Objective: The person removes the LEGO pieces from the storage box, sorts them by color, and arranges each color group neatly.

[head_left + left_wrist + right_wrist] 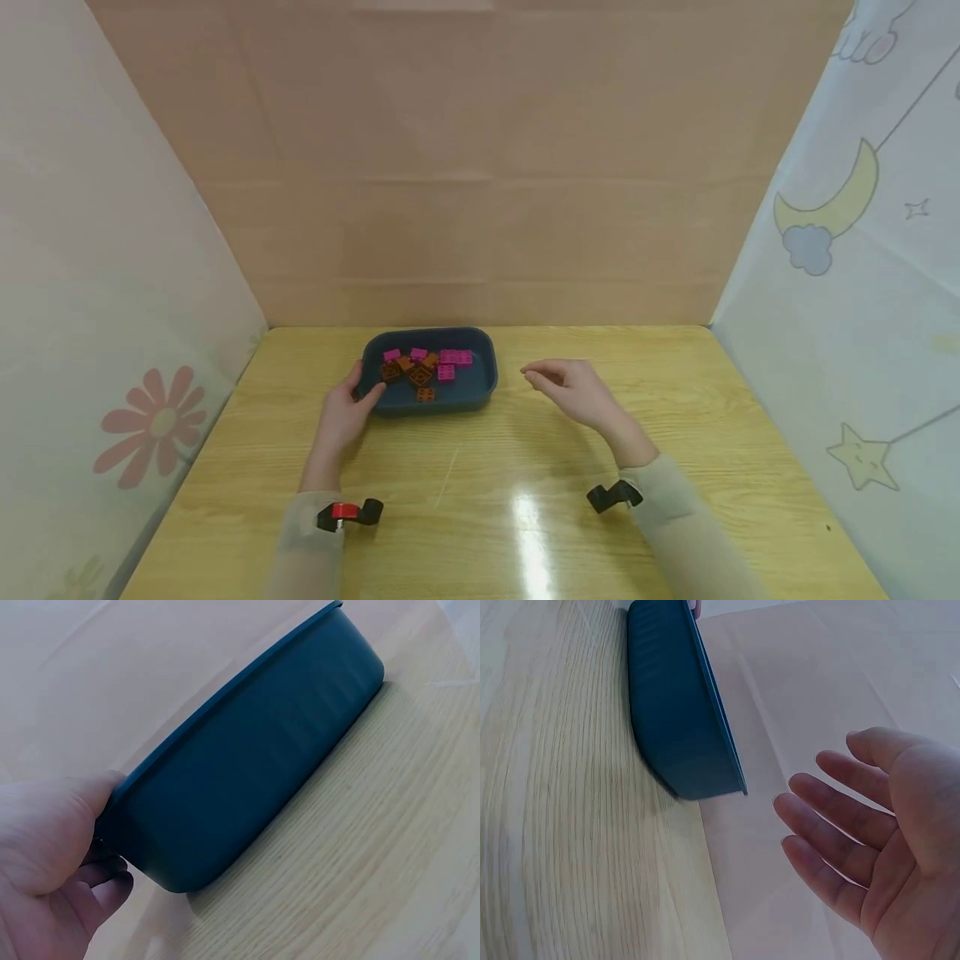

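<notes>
A dark blue tray [468, 398] stands on the wooden table, holding several toy building bricks. Among them are magenta bricks [455, 357], orange bricks [426, 394] and brown bricks [392, 372]. My left hand [347, 414] grips the tray's left end, its thumb over the rim and its other fingers outside and below, as the left wrist view shows. To the right of the tray and apart from it, my right hand [576, 392] hangs above the table with relaxed, slightly bent fingers. In the right wrist view this hand [870, 825] holds nothing.
The wooden table [465, 492] runs back to a brown paper-like wall [487, 208]. White patterned sheets stand on both sides, with a flower [161, 422] on the left and a moon [840, 204] on the right. A small dark spot [828, 527] marks the table's right side.
</notes>
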Tool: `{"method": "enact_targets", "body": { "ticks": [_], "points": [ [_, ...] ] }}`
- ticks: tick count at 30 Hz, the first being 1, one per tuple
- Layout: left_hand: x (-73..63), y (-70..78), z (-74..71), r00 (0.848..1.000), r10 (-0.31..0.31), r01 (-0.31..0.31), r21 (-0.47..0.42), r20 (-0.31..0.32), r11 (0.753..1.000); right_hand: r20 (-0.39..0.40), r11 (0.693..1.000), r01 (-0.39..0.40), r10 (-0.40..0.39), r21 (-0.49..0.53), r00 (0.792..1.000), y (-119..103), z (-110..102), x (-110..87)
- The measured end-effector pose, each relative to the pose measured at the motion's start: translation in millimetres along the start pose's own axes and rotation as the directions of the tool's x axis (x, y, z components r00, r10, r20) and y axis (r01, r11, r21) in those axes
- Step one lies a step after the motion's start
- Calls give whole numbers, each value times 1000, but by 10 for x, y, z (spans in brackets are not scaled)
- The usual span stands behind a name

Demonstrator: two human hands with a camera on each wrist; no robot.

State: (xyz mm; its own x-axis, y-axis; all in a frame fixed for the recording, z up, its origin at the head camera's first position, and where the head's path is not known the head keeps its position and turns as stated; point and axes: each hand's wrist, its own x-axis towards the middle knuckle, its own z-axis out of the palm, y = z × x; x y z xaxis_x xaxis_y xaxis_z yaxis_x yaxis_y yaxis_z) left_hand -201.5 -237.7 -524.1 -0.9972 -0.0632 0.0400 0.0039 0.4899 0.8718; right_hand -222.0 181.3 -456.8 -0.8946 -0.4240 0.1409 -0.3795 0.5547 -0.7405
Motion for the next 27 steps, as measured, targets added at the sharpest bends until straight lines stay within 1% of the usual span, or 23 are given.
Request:
{"method": "enact_targets", "body": {
  "ticks": [6, 11, 13, 19, 22, 27],
  "points": [
    [-4, -29, 3, 1000, 14, -14, -14, -11, 1000, 48, 997, -6, 2, 73, 999, -109, 217, 157],
    [2, -28, 13, 999, 23, -23, -23, -24, 999, 78, 991, 15, -25, 130, 997, -211, 424, 333],
    [7, -20, 18, 999, 17, -18, -28, -32, 999, 86, 990, 25, -38, 140, 996, -262, 508, 412],
    [28, -23, 17, 999, -14, 11, -67, -36, 998, 123, 987, 55, -74, 149, 990, -404, 752, 669],
    [31, -25, 8, 999, -21, 19, -83, -31, 996, 148, 989, 45, -66, 142, 987, -434, 870, 808],
    [24, -32, 10, 999, -24, 22, -73, -23, 997, 198, 991, 25, -51, 130, 979, -452, 1027, 997]
  ]
}}
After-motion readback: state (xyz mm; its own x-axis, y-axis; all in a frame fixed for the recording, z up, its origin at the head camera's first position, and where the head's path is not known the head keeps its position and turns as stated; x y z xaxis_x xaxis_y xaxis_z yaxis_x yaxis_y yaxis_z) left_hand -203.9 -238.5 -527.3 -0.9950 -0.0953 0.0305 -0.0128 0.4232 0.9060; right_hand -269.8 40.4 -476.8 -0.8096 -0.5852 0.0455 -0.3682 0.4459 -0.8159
